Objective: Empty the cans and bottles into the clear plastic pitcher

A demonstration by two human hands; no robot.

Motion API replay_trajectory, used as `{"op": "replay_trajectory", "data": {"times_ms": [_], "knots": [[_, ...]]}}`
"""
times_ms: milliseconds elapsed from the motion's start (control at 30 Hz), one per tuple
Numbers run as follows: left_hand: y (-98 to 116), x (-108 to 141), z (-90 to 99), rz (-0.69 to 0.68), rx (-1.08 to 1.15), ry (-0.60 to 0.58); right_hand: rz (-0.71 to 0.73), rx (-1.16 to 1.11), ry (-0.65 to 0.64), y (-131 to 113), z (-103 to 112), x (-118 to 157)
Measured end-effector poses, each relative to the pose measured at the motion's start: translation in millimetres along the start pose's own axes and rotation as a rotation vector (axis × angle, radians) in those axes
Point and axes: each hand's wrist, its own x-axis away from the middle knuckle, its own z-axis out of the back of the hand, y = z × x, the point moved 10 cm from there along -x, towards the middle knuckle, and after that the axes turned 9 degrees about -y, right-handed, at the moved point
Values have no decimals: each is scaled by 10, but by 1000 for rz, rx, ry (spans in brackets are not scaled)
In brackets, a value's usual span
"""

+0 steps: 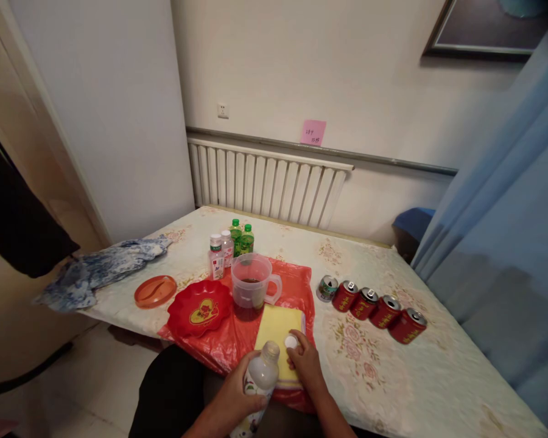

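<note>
Currently, the left hand (240,390) wraps its fingers and thumb around a clear plastic bottle with a printed, whitish label (261,374), holding it close to the body, over the near edge of a folded yellow cloth (274,323). The bottle's long axis runs from low beside the left palm up and forward, leaning slightly toward the right hand (305,360); its uncapped mouth points upward, clear of the grip. Just beside that mouth, the right hand pinches a small round white cap (291,342) between thumb and forefinger, above the same cloth. Beneath both hands spreads a glossy red plastic sheet (296,281). Ahead of the left hand stands a translucent plastic pitcher (243,293) with dark liquid in it, its handle on the right-hand side. Left of the left hand lie a red scalloped plate (180,310) and, farther out, a round orange lid (148,296). Beyond the pitcher stand two green-capped bottles (246,241) and two white-capped bottles (216,263). Well to the right of the right hand, four red cans (385,312) and one silver-and-green can (327,289) form a slanting row.
</note>
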Motion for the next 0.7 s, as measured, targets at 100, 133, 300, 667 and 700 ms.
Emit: {"op": "replay_trajectory", "data": {"times_ms": [100,133,300,667,700], "knots": [[-15,-6,18,-21,11,13,11,29,7,-1,2,-4],[-21,-8,23,-25,13,16,12,33,12,11,4,-9],[-25,-12,32,-35,14,5,10,40,16,63,-4,-42],[97,-21,10,-41,-6,18,82,182,31,-90,4,7],[107,-23,5,-38,-8,19,96,205,56,-114,26,16]]}}
